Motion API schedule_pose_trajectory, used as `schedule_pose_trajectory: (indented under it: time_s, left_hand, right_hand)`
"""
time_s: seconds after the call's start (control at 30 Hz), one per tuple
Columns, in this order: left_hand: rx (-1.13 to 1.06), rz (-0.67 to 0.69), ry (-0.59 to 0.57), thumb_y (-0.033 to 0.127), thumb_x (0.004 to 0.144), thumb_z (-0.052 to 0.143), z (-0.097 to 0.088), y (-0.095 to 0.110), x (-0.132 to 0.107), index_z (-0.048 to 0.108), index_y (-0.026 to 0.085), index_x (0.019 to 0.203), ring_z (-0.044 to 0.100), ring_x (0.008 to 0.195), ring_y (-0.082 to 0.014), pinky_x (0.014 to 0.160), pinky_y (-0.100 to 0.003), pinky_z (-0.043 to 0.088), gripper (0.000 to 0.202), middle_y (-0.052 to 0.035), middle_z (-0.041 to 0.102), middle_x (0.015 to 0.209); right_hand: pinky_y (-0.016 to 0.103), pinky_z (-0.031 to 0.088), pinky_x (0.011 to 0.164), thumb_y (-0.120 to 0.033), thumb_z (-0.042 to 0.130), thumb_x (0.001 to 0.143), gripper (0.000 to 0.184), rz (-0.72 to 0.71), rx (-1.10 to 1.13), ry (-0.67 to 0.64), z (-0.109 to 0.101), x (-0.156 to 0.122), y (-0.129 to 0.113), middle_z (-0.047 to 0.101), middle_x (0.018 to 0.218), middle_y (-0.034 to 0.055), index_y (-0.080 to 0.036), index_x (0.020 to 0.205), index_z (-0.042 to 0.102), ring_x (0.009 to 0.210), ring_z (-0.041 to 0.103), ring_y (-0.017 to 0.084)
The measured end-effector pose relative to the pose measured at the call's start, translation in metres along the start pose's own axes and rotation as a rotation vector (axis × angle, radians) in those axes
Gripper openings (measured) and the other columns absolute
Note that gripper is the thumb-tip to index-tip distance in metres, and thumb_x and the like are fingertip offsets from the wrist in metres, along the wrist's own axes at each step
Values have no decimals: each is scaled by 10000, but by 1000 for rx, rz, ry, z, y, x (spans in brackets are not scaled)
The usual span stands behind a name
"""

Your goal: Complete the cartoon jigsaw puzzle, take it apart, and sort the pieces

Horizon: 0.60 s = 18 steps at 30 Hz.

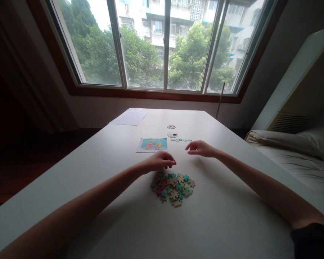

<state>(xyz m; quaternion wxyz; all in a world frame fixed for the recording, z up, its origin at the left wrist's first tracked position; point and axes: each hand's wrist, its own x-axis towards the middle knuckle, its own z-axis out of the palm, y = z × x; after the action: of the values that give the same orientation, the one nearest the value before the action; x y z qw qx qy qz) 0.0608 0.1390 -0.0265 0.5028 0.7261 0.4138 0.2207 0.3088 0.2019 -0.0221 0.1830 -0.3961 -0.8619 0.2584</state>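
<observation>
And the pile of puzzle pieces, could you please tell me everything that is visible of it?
The pile lies loosely heaped on the white table, just below the left hand in the picture; whether they touch cannot be told. Its knobbed, notched pieces look like cardboard, overlapping at various angles. Some show plain tan, others teal, green or pink.

A plain black sleeve (313,240) at four o'clock leaves the right forearm (250,175) and right hand (202,148) bare, while the left arm (97,198) shows bare from eight o'clock to the left hand (160,161).
</observation>
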Motion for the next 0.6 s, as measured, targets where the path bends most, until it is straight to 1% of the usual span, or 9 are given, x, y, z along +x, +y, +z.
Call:
schedule_pose_trajectory:
  time_s: [0.07,0.13,0.2,0.27,0.43,0.5,0.6]
  left_hand:
    - [99,13,-36,366,684,592,-3,2,-2,660,136,786,509,562,-109,484,-200,381,260,-23,595,636]
    - [190,36,-37,349,689,587,-3,5,-4,667,140,773,512,552,-108,493,-200,380,239,-21,606,623]
    - [247,52,-44,330,694,577,0,7,-6,672,139,763,516,543,-109,500,-201,378,224,-19,615,610]
    - [289,64,-51,317,695,566,3,10,-8,676,137,753,515,532,-112,496,-201,371,218,-15,620,592]
    - [377,107,-36,312,702,547,7,13,-9,679,145,735,502,519,-111,484,-196,348,216,-5,621,576]
    - [384,122,-39,316,711,539,8,13,-9,678,141,746,493,516,-108,489,-196,348,226,-5,617,576]
    - [382,186,-30,323,721,534,9,14,-10,680,134,774,497,546,-112,514,-201,352,245,-13,625,612]
  right_hand:
    - [192,425,559,-385,588,703,311,-89,70,-179,7,-16,-22,619,703,14,-160,911,642,637,553,98]
    - [179,416,538,-399,604,691,319,-128,101,-311,13,-28,-39,619,688,7,-166,905,647,608,547,86]
    - [172,412,525,-400,621,676,334,-141,104,-385,16,-35,-50,623,675,1,-169,915,645,585,546,80]
    - [171,410,518,-392,633,666,328,-143,95,-400,17,-38,-54,625,662,-3,-169,905,646,571,546,78]
    - [174,417,535,-354,652,650,258,-139,101,-371,17,-35,-51,620,689,-5,-159,820,645,601,538,80]
    - [179,422,557,-337,647,659,232,-132,149,-362,16,-35,-51,611,704,-3,-146,790,633,621,530,79]
    - [189,426,567,-335,641,670,238,-95,287,-345,16,-34,-54,596,699,-2,-128,785,610,621,525,76]
